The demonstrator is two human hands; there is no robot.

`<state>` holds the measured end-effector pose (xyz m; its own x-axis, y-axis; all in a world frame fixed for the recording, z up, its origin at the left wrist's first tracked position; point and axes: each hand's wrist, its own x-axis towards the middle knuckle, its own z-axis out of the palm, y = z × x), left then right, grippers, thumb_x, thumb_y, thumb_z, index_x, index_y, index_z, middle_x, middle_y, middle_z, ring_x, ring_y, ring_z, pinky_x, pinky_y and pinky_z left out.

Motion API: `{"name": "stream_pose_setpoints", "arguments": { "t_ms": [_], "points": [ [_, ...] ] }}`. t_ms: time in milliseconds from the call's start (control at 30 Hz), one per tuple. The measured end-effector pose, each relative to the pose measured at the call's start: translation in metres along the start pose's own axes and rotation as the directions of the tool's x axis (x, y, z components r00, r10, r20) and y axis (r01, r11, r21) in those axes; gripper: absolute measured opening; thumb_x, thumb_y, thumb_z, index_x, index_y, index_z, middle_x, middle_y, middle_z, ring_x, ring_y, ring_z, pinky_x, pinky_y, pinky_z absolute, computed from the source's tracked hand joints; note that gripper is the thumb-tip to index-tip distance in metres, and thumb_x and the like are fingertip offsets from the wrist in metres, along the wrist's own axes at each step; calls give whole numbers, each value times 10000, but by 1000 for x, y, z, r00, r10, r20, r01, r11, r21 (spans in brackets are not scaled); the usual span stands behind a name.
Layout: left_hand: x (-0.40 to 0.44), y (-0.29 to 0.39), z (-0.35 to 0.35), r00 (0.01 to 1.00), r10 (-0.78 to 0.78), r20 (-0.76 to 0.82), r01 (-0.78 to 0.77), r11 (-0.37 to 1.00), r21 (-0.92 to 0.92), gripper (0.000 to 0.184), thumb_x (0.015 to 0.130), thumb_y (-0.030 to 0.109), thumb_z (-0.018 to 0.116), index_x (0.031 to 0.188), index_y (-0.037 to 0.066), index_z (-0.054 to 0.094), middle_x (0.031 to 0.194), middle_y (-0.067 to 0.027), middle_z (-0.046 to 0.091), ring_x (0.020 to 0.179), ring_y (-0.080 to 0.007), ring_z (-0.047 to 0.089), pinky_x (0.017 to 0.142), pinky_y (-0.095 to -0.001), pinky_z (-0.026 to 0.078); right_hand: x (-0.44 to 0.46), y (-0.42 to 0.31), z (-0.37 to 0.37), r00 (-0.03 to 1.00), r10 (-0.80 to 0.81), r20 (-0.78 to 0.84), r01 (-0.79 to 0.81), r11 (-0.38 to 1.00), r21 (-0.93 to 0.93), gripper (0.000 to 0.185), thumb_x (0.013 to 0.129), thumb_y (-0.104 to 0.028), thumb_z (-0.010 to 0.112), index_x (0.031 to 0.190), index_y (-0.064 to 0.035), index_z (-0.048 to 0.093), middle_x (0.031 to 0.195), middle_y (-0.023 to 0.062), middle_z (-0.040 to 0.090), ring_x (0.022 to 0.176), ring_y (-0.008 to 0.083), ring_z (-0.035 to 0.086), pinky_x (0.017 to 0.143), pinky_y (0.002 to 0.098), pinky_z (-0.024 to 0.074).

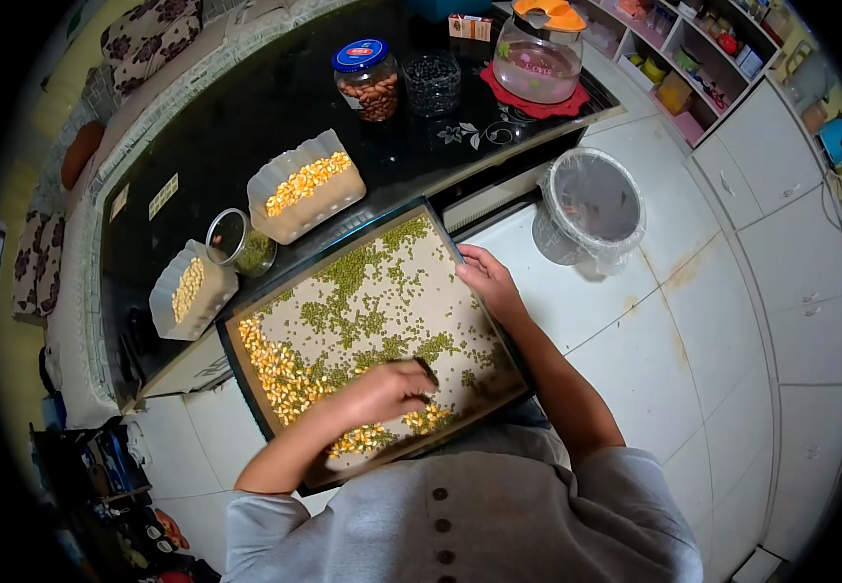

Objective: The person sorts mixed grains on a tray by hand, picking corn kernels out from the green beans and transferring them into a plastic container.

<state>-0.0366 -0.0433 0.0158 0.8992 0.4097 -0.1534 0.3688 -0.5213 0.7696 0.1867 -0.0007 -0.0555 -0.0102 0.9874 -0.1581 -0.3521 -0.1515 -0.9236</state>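
A shallow dark-rimmed tray (479, 335) with a pale bottom lies tilted across my lap and the table edge. Green beans (348, 277) are scattered over much of it, and yellow corn kernels (270, 364) lie along its left and lower sides, partly mixed with the beans. My left hand (489, 280) is wrapped around the tray's upper right rim. Low over the tray, my right hand (392, 392) has its fingers bent together above beans and corn; whatever it may hold is hidden.
On the black table (217, 136) stand a corn container (309, 194), a pale-bean container (192, 291), a clear jar with green beans (246, 248), a blue-lidded jar (367, 87), a dark glass bowl (430, 87) and a pitcher (537, 63). A lined bin (591, 209) stands on the floor.
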Motion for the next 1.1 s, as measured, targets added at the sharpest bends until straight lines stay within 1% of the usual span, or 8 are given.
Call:
{"name": "stream_pose_setpoints", "arguments": {
  "t_ms": [200, 267, 700, 800, 867, 900, 1000, 1100],
  "points": [
    [-8, -4, 43, 1000, 19, -8, -18, 996, 88, 207, 726, 98, 663, 914, 36, 605, 880, -100, 588, 762, -275, 602, 689, -341, 503, 0, 2, 0, 1000, 4, 18, -4, 1000, 13, 409, 840, -147, 590, 1177, 37, 451, 1076, 109, 548, 980, 137, 520, 857, 253, 408],
    [-7, -1, 43, 999, -54, 5, 53, 991, 120, 172, 734, 80, 639, 894, 32, 597, 843, -107, 578, 750, -292, 589, 679, -355, 495, 1, 2, 0, 1000, -11, 25, 11, 1000, -13, 403, 846, -155, 588, 1173, 36, 452, 1067, 103, 553, 974, 131, 522, 851, 250, 410],
    [-16, -4, 37, 987, -125, -96, 142, 971, 191, 95, 716, 43, 625, 805, 34, 592, 790, -112, 583, 707, -282, 592, 625, -344, 494, 4, 9, -1, 1000, -18, 21, 18, 1000, -3, 410, 848, -173, 591, 1173, 35, 452, 1022, 96, 572, 927, 126, 536, 819, 242, 423],
    [-17, -8, 24, 982, -119, -148, 127, 991, 47, 96, 711, 25, 637, 804, 31, 613, 781, -97, 598, 681, -214, 601, 612, -297, 492, 3, 10, -1, 1000, -19, 18, 19, 1000, -13, 417, 845, -183, 596, 1175, 30, 456, 1020, 96, 573, 930, 131, 535, 824, 245, 420],
    [-20, -8, 17, 925, -330, -188, 284, 930, -235, 109, 719, 5, 639, 825, 33, 631, 786, -71, 611, 654, -135, 586, 604, -251, 479, 3, 10, -1, 1000, -21, 17, 22, 1000, -19, 411, 844, -187, 596, 1171, 26, 465, 1017, 96, 574, 936, 132, 532, 834, 251, 415],
    [-21, -11, 13, 919, -327, -218, 277, 932, -233, 114, 725, 13, 654, 836, 33, 638, 752, -41, 612, 643, -92, 563, 598, -233, 468, 2, 10, -1, 999, -25, 22, 26, 999, -20, 411, 844, -187, 596, 1171, 26, 465, 1017, 96, 574, 936, 132, 532, 834, 251, 415],
    [-23, -7, -10, 891, -366, -267, 301, 919, -255, 101, 728, 26, 661, 827, 33, 641, 721, -39, 614, 639, -98, 567, 593, -229, 468, 3, 7, 1, 1000, -19, 9, 19, 999, -44, 402, 844, -189, 593, 1165, 21, 474, 1010, 92, 577, 934, 128, 531, 841, 255, 412],
    [-21, -6, -52, 829, -329, -451, 268, 943, -196, 85, 751, 49, 655, 835, 54, 668, 769, -40, 645, 677, -88, 583, 601, -228, 475, 0, 7, 3, 1000, 18, 14, -18, 1000, 0, 414, 840, -201, 595, 1174, 12, 475, 1016, 88, 572, 943, 131, 526, 844, 253, 408]
  ]
}}
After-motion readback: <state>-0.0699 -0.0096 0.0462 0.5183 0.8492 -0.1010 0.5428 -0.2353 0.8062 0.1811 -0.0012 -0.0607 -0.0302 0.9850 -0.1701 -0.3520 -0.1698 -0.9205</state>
